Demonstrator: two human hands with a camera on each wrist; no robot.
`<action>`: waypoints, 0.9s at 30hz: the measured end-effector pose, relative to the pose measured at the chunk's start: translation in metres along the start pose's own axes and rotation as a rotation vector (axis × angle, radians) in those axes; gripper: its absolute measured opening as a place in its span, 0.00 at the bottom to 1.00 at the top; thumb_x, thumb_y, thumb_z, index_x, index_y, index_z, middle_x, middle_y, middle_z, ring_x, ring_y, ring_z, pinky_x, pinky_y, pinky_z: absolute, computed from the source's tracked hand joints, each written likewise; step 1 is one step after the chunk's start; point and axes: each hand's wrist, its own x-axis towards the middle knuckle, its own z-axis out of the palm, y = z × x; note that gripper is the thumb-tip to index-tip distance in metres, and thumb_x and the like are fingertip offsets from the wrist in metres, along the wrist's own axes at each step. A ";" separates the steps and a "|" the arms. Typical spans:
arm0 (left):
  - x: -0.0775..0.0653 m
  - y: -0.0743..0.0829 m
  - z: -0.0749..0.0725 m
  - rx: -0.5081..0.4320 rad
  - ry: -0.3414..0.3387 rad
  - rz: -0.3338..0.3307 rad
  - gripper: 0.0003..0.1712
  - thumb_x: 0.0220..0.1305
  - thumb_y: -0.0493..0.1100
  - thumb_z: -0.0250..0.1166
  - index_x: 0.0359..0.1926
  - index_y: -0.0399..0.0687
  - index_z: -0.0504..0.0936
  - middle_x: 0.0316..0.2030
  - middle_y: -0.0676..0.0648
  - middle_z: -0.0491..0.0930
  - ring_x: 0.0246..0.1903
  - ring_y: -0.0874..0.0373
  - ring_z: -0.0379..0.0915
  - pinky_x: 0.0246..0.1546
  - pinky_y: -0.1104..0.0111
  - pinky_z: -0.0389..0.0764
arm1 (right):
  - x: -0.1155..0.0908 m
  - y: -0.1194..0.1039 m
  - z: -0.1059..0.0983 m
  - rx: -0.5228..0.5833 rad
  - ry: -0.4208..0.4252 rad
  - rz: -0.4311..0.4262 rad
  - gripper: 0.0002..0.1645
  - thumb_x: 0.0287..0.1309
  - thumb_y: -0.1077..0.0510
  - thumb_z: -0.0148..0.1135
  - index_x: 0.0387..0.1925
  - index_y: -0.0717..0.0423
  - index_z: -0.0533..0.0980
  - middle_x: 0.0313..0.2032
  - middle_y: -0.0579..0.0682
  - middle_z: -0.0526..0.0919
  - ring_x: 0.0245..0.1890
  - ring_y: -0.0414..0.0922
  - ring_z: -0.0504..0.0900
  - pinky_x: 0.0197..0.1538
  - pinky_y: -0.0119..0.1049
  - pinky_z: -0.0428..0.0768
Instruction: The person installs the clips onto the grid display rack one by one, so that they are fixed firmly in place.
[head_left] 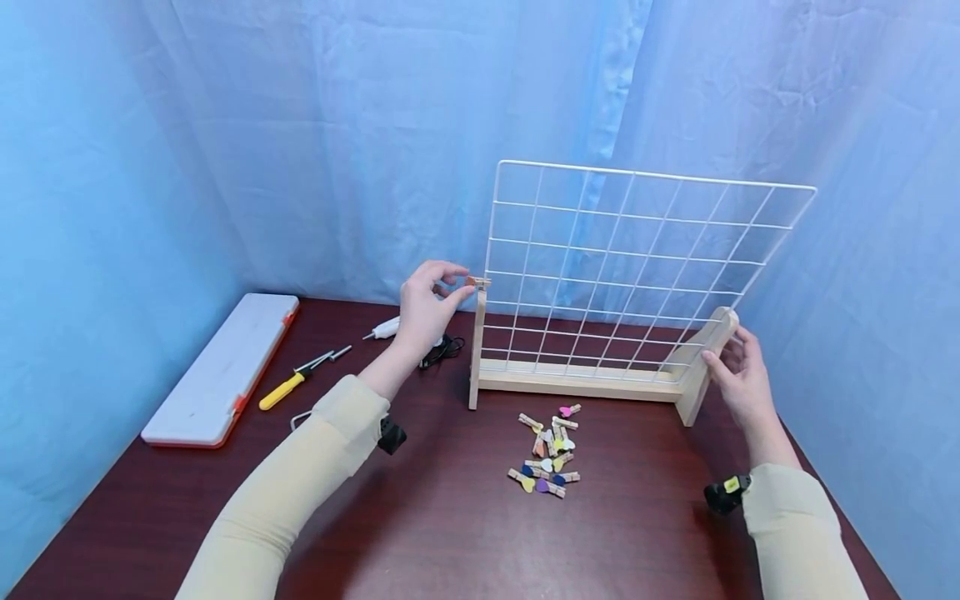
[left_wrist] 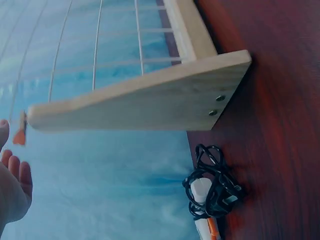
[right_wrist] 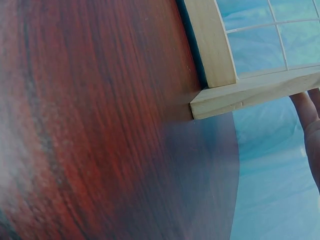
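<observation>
A white wire grid [head_left: 622, 242] stands upright in a wooden base with side panels [left_wrist: 130, 102]. A small clothespin with an orange end [left_wrist: 20, 134] is at the grid's left edge, just above the left panel's top. My left hand [head_left: 429, 307] is beside it, thumb and forefinger spread around its orange end; the left wrist view shows a gap between the fingers and the clothespin. My right hand [head_left: 742, 375] grips the right wooden side panel [head_left: 705, 367], thumb in front and fingers at its outer side. In the right wrist view its fingers [right_wrist: 306, 107] are partly out of frame.
Several small clothespins with coloured hearts [head_left: 551, 450] lie loose before the stand. To the left are a white case with orange latches [head_left: 217, 375], a yellow-handled screwdriver [head_left: 283, 390] and a white tool [head_left: 386, 328] near a black cable [left_wrist: 215, 175]. Blue curtains [head_left: 337, 150] surround the table.
</observation>
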 end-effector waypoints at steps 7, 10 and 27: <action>-0.049 0.007 0.011 0.071 -0.216 0.013 0.14 0.46 0.46 0.70 0.36 0.49 0.83 0.29 0.52 0.78 0.23 0.65 0.68 0.23 0.76 0.74 | -0.001 -0.001 -0.002 0.027 -0.026 0.007 0.36 0.57 0.64 0.55 0.64 0.43 0.54 0.53 0.46 0.68 0.46 0.32 0.70 0.34 0.18 0.76; -0.075 0.004 0.021 0.104 -0.386 0.020 0.16 0.45 0.47 0.71 0.38 0.50 0.82 0.30 0.53 0.78 0.26 0.66 0.70 0.26 0.75 0.75 | 0.000 0.000 -0.002 0.067 -0.025 0.006 0.36 0.56 0.65 0.55 0.64 0.44 0.54 0.53 0.45 0.69 0.46 0.33 0.71 0.33 0.18 0.76; -0.147 0.009 0.066 0.160 -1.011 0.266 0.12 0.42 0.47 0.72 0.28 0.52 0.78 0.28 0.57 0.74 0.27 0.72 0.70 0.28 0.89 0.67 | 0.001 0.002 -0.002 0.077 -0.039 -0.017 0.36 0.57 0.66 0.54 0.64 0.44 0.54 0.51 0.41 0.69 0.44 0.33 0.72 0.32 0.19 0.76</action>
